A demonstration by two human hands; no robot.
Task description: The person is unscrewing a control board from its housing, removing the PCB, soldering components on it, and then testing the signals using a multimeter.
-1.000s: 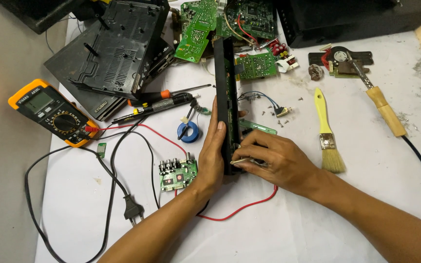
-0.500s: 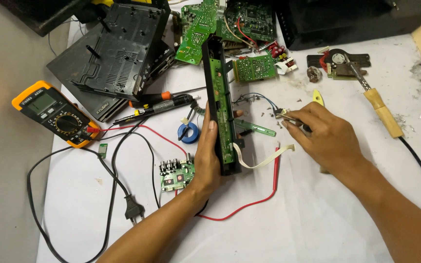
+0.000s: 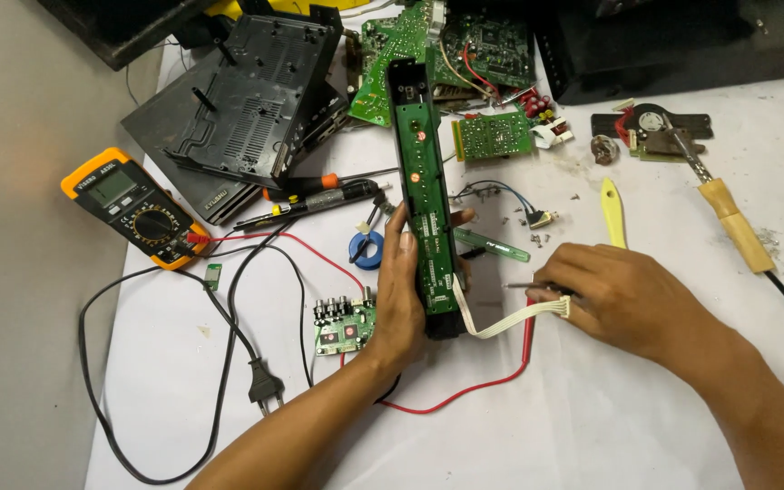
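Long panel board held upright on counter (image 3: 229, 363).
My left fingers (image 3: 407, 243) gripped the long panel board (image 3: 424, 200); my right fingers (image 3: 566, 272) pinched its white ribbon cable (image 3: 510, 319).

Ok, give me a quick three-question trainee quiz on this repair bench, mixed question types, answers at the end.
1. True or false: the left hand holds the long panel with its green board showing.
2. Multiple choice: where is the multimeter? A) left of the panel B) under the brush C) in the right hand
3. Fill in: a white ribbon ___ runs from the panel's lower end towards the right hand.

Key: 1 true; 2 A; 3 cable
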